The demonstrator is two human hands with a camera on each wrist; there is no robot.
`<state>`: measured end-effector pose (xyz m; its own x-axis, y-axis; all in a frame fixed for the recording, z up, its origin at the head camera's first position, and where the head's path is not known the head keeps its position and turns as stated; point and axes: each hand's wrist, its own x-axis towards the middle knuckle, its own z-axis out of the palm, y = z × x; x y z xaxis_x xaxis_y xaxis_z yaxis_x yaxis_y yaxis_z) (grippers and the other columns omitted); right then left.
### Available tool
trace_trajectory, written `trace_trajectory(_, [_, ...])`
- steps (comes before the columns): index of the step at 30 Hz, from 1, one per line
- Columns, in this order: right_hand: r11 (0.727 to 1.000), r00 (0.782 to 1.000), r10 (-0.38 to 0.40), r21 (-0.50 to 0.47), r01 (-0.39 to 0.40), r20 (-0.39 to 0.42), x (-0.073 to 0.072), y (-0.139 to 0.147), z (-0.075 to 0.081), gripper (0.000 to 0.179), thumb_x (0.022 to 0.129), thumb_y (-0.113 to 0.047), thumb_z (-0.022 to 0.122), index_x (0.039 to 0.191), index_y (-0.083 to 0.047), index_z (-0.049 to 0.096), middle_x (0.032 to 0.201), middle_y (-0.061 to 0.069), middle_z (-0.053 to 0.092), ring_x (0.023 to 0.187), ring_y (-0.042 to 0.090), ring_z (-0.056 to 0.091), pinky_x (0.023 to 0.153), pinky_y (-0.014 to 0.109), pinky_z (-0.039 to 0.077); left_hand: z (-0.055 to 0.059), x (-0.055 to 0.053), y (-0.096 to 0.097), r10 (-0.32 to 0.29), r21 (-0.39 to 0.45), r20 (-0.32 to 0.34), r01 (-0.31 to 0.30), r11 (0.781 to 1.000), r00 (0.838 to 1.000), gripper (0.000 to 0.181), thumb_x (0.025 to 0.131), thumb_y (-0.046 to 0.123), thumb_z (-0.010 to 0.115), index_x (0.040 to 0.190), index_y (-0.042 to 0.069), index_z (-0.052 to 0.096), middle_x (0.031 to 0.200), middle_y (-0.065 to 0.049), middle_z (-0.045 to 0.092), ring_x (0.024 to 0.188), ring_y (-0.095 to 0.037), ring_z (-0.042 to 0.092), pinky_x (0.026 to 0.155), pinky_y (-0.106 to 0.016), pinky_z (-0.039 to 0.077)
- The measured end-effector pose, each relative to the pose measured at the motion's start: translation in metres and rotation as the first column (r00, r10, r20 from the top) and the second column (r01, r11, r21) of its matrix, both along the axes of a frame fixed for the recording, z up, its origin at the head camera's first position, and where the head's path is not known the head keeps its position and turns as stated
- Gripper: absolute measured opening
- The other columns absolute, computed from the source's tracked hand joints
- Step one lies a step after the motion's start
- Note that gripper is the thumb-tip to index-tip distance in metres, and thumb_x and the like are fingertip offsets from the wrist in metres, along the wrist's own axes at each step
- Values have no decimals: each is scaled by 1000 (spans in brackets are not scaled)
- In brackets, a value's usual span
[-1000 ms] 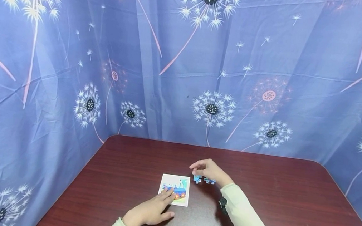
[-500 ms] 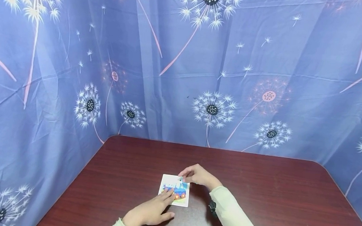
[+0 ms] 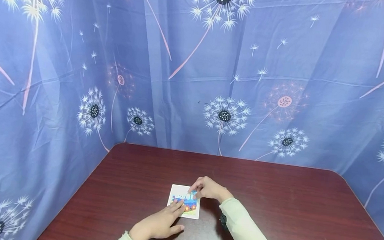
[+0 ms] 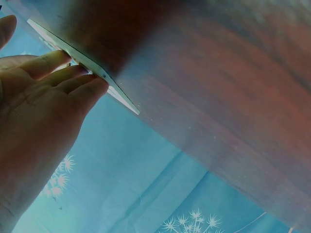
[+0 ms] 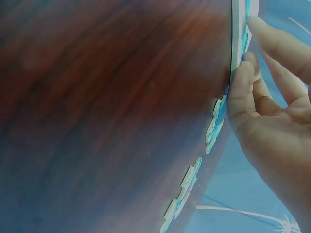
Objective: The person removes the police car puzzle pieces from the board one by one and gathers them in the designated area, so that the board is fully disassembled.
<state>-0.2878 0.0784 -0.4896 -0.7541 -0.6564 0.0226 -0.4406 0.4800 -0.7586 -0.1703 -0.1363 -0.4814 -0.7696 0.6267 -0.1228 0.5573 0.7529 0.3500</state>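
A small square jigsaw puzzle [image 3: 176,189] in a white frame lies on the table, its picture a blue tractor with orange wheels. My left hand [image 3: 159,224] rests its straight fingers on the lower left of it, the thumb apart to the side. In the left wrist view those fingertips press along the thin board [image 4: 125,101]. At the upper right corner, my right hand [image 3: 210,188] pinches a blue puzzle piece [image 3: 194,194] low over the picture, mostly hidden by the fingers. Right beside that hand, two loose puzzle pieces [image 5: 216,124] lie flat in the right wrist view.
The dark red wooden table [image 3: 274,203] reaches back to a blue curtain [image 3: 192,116] printed with dandelions, which hangs behind and along the left side. Something dark and round [image 3: 223,222] sits under the right wrist.
My right hand has moved left from above the loose pieces onto the puzzle's upper right corner, and its arm now covers most of those pieces. The left hand has stayed put.
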Motion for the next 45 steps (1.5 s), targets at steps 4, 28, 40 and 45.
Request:
trace_trajectory(4, [999, 1000, 5, 35, -4, -26, 2, -1, 1, 19, 75, 7, 73, 91, -4, 76, 90, 6, 61, 76, 11, 50, 67, 24, 46, 0, 0, 0, -1, -4, -6, 1, 1000, 1000, 61, 98, 39, 53, 145, 2, 40, 154, -20, 29, 141, -38, 27, 111, -50, 30])
trace_trajectory(28, [999, 997, -4, 52, 8, -77, 5, -3, 4, 20, 72, 6, 77, 88, -5, 75, 91, 8, 56, 81, 23, 54, 69, 25, 45, 4, 2, 1, 1, -10, -18, -1, 1000, 1000, 60, 98, 37, 54, 144, 1, 41, 153, -20, 30, 140, -38, 28, 111, -50, 31])
trace_trajectory(40, [1000, 998, 1, -19, -2, -69, 6, -3, 8, 28, 71, 13, 75, 93, 0, 66, 88, 14, 59, 78, 28, 55, 67, 24, 46, 4, 0, 0, -1, -17, -29, 1, 1000, 1000, 60, 97, 38, 54, 144, 1, 42, 153, -20, 30, 139, -37, 30, 110, -49, 32])
trace_trajectory(45, [998, 999, -16, -62, 14, -35, 6, -2, 6, 31, 71, 16, 73, 96, 2, 62, 86, 15, 59, 75, 23, 55, 66, 23, 47, 2, -1, 1, -6, -5, -19, 6, 1000, 1000, 60, 97, 37, 54, 143, 0, 42, 153, -20, 30, 140, -38, 29, 111, -49, 31])
